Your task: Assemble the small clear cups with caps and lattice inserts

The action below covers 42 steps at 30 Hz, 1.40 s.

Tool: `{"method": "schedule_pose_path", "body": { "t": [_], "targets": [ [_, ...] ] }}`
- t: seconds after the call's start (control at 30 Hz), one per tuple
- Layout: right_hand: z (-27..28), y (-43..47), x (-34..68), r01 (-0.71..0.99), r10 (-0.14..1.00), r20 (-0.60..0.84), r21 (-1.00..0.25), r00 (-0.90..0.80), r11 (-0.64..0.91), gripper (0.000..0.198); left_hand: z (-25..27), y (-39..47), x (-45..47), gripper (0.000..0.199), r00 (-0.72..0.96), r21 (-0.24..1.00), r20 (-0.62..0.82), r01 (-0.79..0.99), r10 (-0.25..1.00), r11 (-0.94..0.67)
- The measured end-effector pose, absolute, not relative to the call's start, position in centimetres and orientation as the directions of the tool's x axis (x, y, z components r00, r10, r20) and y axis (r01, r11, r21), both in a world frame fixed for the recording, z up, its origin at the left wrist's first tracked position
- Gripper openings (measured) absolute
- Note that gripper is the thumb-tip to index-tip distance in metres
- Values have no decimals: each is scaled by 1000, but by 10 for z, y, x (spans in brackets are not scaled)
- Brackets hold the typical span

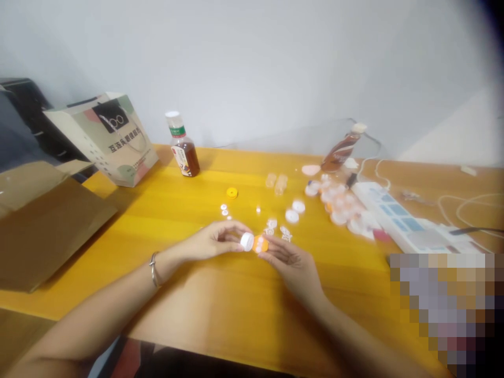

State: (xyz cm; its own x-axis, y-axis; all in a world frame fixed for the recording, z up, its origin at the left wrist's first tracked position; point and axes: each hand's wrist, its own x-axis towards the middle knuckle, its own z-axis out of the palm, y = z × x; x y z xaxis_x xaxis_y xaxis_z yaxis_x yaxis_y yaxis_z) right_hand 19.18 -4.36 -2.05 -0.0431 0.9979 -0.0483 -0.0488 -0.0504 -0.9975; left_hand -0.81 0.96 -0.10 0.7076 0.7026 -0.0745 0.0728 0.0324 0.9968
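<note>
Over the middle of the table, my left hand [222, 240] pinches a small white cap-like piece [247, 241] between thumb and fingers. Close against it, my right hand [291, 262] grips a small orange piece [260, 244] with whitish spots on its face. The two pieces meet or nearly touch; I cannot tell which. Just beyond my hands lie small white openwork pieces [271, 226], two round white caps [292, 216] and several tiny white discs [224, 212]. A yellow round piece [232, 193] sits farther back, with clear pale cylinders [281, 185] to its right.
Left are a cardboard box [59, 231] and a paper bag [114, 142]. A bottle of brown drink [185, 152] stands at the back; another bottle [342, 151] leans at right. Near it are a pile of white and orange pieces [340, 202], a power strip [397, 215] and white cables [468, 202].
</note>
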Motion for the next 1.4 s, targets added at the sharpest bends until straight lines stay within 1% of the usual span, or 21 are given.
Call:
{"method": "schedule_pose_path", "body": {
  "t": [0.17,0.27,0.33,0.4,0.53,0.67,0.8,0.97,1.27,1.4],
  "targets": [
    [-23,-45,191,-6,999,-28,-1000,-36,-28,32,1,4,-4,32,683,990,-77,139,726,-27],
    [-25,-46,191,7,998,-9,-1000,-63,-9,32,5,-3,0,31,669,965,-25,210,743,-156],
    [-27,-46,190,11,996,-2,-1000,-87,-1,31,8,-7,3,29,651,910,34,293,758,-292],
    [-28,-46,190,9,994,-2,-1000,-105,-1,30,11,-12,5,28,633,829,96,376,768,-413],
    [-31,-45,190,-12,991,-11,-1000,-130,-13,30,9,-17,7,28,621,697,162,478,767,-534],
    [-32,-46,189,-34,990,-24,-999,-141,-29,31,4,-19,7,25,622,617,171,537,764,-575],
    [-32,-46,188,-52,988,-51,-997,-147,-60,27,1,-20,8,26,625,586,168,559,763,-587],
    [-31,-46,189,-59,990,-67,-995,-127,-75,26,-2,-21,8,27,640,561,203,544,741,-624],
    [-31,-48,189,4,988,-106,-994,-116,-106,26,-4,-22,6,24,700,484,237,516,673,-707],
    [-32,-46,190,-50,979,-146,-987,-139,-155,25,1,-21,5,28,720,478,248,491,648,-729]
  ]
}}
